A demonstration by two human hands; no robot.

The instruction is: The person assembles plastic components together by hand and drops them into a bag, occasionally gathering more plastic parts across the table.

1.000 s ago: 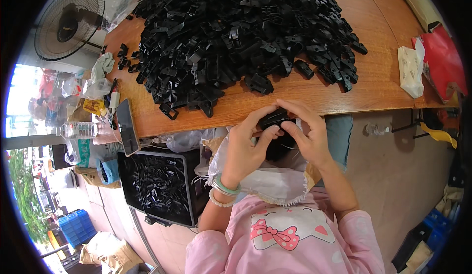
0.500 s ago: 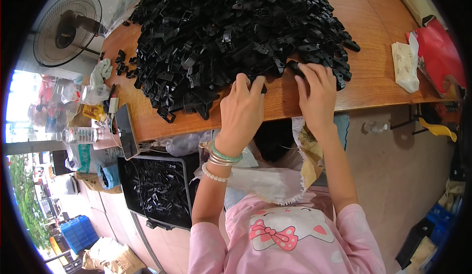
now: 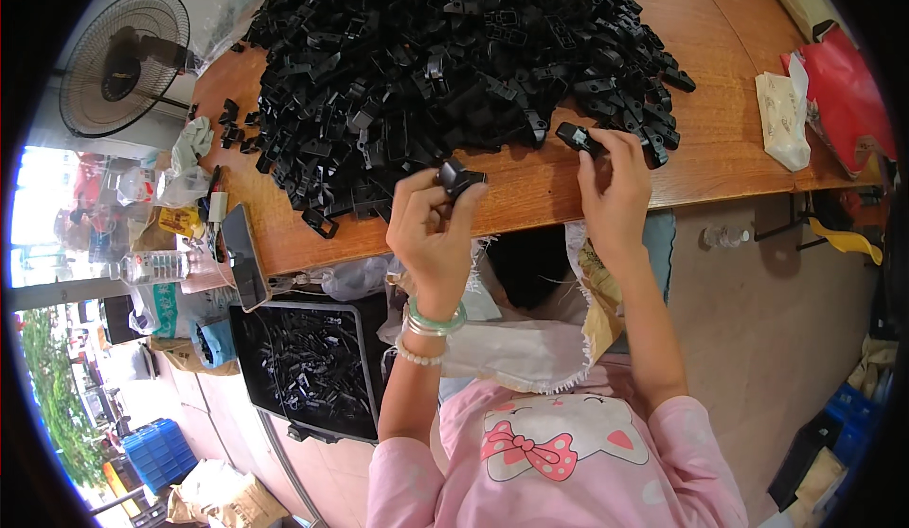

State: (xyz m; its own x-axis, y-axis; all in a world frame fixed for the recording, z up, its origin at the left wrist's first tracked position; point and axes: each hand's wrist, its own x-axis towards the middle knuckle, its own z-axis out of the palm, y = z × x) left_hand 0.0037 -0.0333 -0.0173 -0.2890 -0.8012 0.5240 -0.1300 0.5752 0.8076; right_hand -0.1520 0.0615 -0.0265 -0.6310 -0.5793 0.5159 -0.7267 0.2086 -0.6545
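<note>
A large heap of small black plastic parts (image 3: 426, 73) covers much of the wooden table (image 3: 530, 187). My left hand (image 3: 431, 230), with bracelets at the wrist, is closed on one angular black plastic part (image 3: 456, 178), held up between thumb and fingers just off the table's front edge. Another black plastic part (image 3: 576, 137), with a small light patch on it, is pinched in the fingers of my right hand (image 3: 615, 182) at the front of the heap. The two hands are apart, and each part's exact shape is partly covered by fingers.
Below the table on the left stands a black bin (image 3: 308, 357) holding more small black parts. A phone (image 3: 244, 253) leans at the table's left edge. On the right lie a tissue pack (image 3: 782, 121) and a red bag (image 3: 845, 102). A fan (image 3: 123, 62) stands at the far left.
My left hand has drawn back from the heap and turned, lifting a black part into view. My right hand has tilted its part up slightly, close to the same spot.
</note>
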